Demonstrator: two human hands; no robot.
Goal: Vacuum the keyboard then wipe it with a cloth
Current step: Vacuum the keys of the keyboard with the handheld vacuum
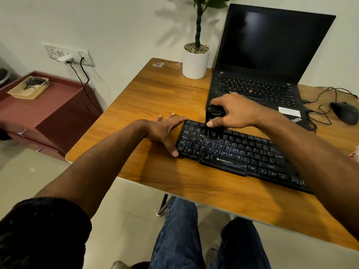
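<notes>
Keyboard (pixel 239 152), black, dusty; right hand (pixel 236 111) grips vacuum (pixel 212 121), left hand (pixel 165 131) flat beside.

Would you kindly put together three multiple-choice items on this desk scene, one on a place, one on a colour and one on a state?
1. Where does the potted plant stand?
A. Left of the laptop, at the desk's far edge
B. On the red cabinet
C. Right of the mouse

2. What colour is the plant's pot?
A. Black
B. White
C. Red

3. What is the right hand doing?
A. Resting flat on the desk
B. Typing on the laptop
C. Gripping a small black handheld vacuum upright over the keyboard

Answers: 1 A, the pot sits beside the laptop's left edge near the wall. 2 B, the pot is plain white. 3 C, its fingers curl round the vacuum, whose lower end meets the keys, while the left hand lies flat against the keyboard's left end.
</notes>
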